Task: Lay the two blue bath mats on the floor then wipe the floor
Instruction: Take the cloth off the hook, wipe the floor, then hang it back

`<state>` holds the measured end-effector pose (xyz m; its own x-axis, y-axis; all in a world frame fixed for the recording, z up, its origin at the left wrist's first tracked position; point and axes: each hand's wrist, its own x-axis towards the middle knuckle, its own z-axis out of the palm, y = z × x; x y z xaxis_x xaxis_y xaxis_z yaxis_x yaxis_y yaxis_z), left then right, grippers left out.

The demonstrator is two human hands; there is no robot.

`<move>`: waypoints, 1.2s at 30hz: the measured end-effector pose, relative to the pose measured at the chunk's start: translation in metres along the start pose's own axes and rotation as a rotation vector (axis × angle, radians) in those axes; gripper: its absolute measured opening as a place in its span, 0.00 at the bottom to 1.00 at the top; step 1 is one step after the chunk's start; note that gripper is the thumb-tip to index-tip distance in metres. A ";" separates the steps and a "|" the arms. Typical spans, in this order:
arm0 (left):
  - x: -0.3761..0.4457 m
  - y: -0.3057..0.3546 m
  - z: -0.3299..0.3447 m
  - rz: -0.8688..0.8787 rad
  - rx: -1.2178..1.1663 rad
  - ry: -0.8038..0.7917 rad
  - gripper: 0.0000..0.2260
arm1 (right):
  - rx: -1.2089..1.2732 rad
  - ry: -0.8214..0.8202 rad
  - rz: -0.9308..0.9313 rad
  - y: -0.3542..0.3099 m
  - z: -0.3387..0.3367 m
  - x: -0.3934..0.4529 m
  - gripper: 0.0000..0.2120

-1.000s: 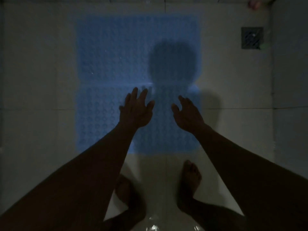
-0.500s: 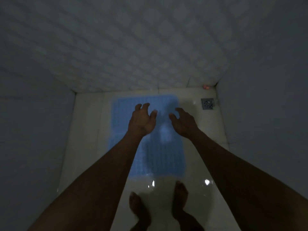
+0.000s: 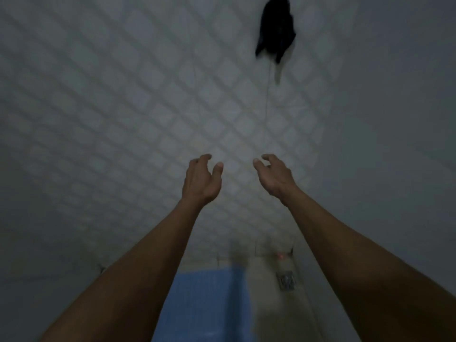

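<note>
A blue bath mat (image 3: pixel 209 299) lies flat on the pale tiled floor (image 3: pixel 266 304) at the bottom of the view, partly hidden behind my left forearm. My left hand (image 3: pixel 201 180) and my right hand (image 3: pixel 275 176) are raised side by side in front of the tiled wall, fingers curled and apart, holding nothing. A dark cloth (image 3: pixel 275 30) hangs high on the wall, above and to the right of both hands. The seam between the two mats is out of view.
A diamond-patterned tiled wall (image 3: pixel 123 107) fills most of the view. A square floor drain (image 3: pixel 286 280) sits right of the mat near the corner, with a small pink object (image 3: pixel 280 255) behind it. A plain wall (image 3: pixel 394 119) closes the right side.
The view has tilted up from the floor to the wall. Both hands rose from above the mats to wall height, and the dark cloth has come into view.
</note>
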<state>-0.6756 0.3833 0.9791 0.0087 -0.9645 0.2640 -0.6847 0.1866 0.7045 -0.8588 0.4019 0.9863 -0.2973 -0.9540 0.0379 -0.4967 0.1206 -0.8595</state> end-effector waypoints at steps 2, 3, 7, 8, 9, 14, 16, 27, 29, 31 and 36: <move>0.014 0.018 -0.009 0.020 -0.040 0.042 0.24 | 0.029 0.047 -0.036 -0.023 -0.019 0.006 0.27; 0.022 0.026 -0.013 0.022 -0.066 0.062 0.23 | 0.034 0.069 -0.055 -0.032 -0.027 0.009 0.27; 0.053 0.053 -0.022 0.030 -0.158 0.106 0.23 | 0.035 0.148 -0.103 -0.062 -0.055 0.023 0.26; 0.061 0.059 -0.024 0.044 -0.174 0.108 0.23 | 0.031 0.168 -0.113 -0.069 -0.062 0.027 0.25; 0.069 0.065 -0.025 0.063 -0.185 0.110 0.22 | 0.024 0.186 -0.121 -0.075 -0.069 0.032 0.25; 0.120 0.091 -0.033 0.175 -0.197 0.127 0.22 | -0.061 0.266 -0.161 -0.106 -0.102 0.060 0.25; 0.141 0.099 -0.037 0.206 -0.201 0.136 0.22 | -0.087 0.303 -0.171 -0.116 -0.113 0.072 0.26; 0.218 0.128 -0.021 0.327 -0.270 0.129 0.20 | -0.051 0.396 -0.172 -0.124 -0.118 0.139 0.25; 0.235 0.134 -0.010 0.331 -0.273 0.121 0.20 | -0.045 0.400 -0.175 -0.121 -0.119 0.156 0.25; 0.251 0.139 0.002 0.337 -0.275 0.116 0.20 | -0.041 0.404 -0.175 -0.117 -0.122 0.175 0.24; 0.296 0.156 0.030 0.372 -0.257 0.136 0.21 | -0.037 0.411 -0.190 -0.111 -0.137 0.234 0.24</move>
<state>-0.8018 0.1211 1.1472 -0.0956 -0.7935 0.6011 -0.4571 0.5714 0.6816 -0.9846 0.2023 1.1603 -0.4932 -0.7730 0.3991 -0.6002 -0.0298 -0.7993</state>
